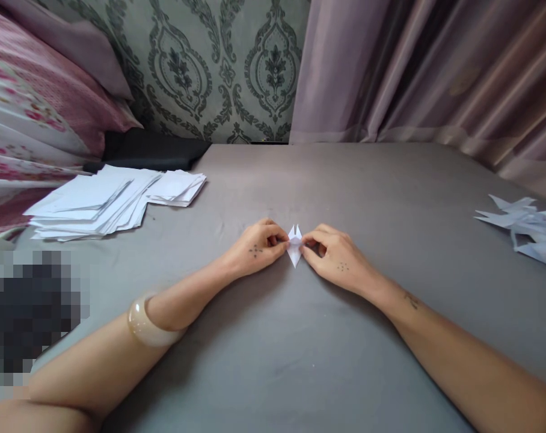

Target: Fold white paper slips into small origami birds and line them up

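Note:
A small white folded paper (294, 248) is held up between my two hands over the middle of the grey surface. It has a diamond shape, with two narrow points at the top and one point at the bottom. My left hand (264, 245) pinches its left side between thumb and fingers. On the opposite side, the thumb and fingertips of my right hand (331, 252) are closed on the right edge. The fingertips cover both side corners of the paper. A pale bangle (149, 325) circles my left forearm.
Stacks of white paper sheets (92, 201) and smaller sheets (178, 187) lie at the left on the grey surface (322, 349). Behind them is a black flat item (151, 150). Several folded white paper pieces (525, 225) are heaped at the far right. Curtains (367, 66) hang behind.

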Demonstrator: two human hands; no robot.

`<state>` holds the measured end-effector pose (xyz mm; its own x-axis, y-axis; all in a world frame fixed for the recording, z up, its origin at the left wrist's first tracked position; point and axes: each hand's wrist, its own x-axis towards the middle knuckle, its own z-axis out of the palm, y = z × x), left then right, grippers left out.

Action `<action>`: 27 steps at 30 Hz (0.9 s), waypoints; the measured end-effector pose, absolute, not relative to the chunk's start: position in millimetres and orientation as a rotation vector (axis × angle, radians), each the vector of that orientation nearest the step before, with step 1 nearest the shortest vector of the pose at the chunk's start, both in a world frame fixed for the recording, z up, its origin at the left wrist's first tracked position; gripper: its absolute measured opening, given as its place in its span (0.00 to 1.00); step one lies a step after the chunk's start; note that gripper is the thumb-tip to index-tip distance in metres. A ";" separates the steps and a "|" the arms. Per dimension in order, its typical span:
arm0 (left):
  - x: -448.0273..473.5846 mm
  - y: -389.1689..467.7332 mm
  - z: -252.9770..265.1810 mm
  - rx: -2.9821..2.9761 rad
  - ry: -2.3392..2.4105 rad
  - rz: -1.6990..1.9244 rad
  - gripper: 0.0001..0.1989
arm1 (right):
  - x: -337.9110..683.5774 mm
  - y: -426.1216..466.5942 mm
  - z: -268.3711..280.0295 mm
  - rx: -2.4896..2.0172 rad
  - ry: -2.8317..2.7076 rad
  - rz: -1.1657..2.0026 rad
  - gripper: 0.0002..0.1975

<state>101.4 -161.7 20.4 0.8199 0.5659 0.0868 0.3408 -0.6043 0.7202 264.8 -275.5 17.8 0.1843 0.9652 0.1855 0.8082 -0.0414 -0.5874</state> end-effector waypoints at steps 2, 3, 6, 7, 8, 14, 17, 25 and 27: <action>102.5 -160.7 19.1 2.256 0.691 0.401 0.08 | 264.9 -274.0 20.2 -1.905 -1.614 0.394 0.08; 103.1 -160.5 18.8 2.251 0.705 0.399 0.08 | 265.0 -273.3 21.4 -1.926 -1.587 0.418 0.09; 105.0 -159.9 19.4 2.234 0.732 0.391 0.09 | 265.2 -271.1 23.3 -1.981 -1.520 0.474 0.11; 105.6 -159.7 20.0 2.231 0.736 0.388 0.09 | 265.3 -270.4 23.4 -1.989 -1.509 0.482 0.11; 106.2 -159.4 20.6 2.230 0.739 0.385 0.09 | 265.4 -269.6 23.3 -1.994 -1.497 0.487 0.11; 108.7 -158.9 24.1 2.234 0.786 0.372 0.11 | 265.2 -265.8 23.6 -2.040 -1.428 0.515 0.10; 109.3 -159.3 23.5 2.233 0.809 0.380 0.10 | 264.7 -264.5 23.7 -2.053 -1.427 0.500 0.10; 110.6 -159.1 21.5 2.219 0.844 0.403 0.09 | 264.0 -262.8 21.6 -2.067 -1.445 0.469 0.08; 110.8 -159.0 21.6 2.215 0.856 0.400 0.08 | 263.0 -263.2 22.6 -2.080 -1.442 0.463 0.08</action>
